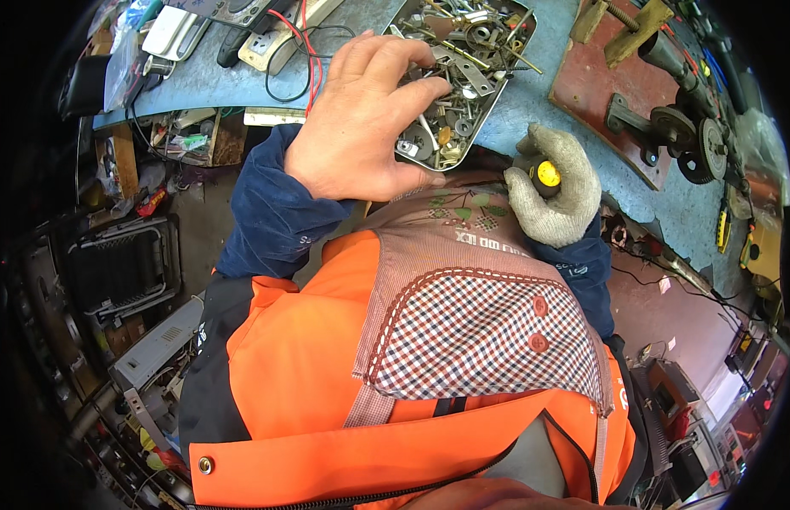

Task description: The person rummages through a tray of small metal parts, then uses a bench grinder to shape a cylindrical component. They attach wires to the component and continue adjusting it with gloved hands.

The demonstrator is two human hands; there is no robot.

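My bare left hand [361, 127] lies over the left side of a metal tray [484, 126] heaped with loose hardware. Its fingers are apart; the fingertips reach in among the screws, bolts, washers and small plates [467, 72], and the thumb stretches beside the tray's near rim. Whether the fingertips press on a part is hard to make out. To the right of the tray, my right hand [565, 191], in a grey-white work glove, is closed round a dark tool handle with a round yellow end [548, 174]. The rest of that tool is hidden by the glove.
The blue workbench [522, 93] carries a multimeter [233, 10] with red and black leads and a power strip [271, 42] at far left. A reddish board [582, 93] with a geared metal device [675, 127] stands at right. A black folded frame [131, 263] is below left.
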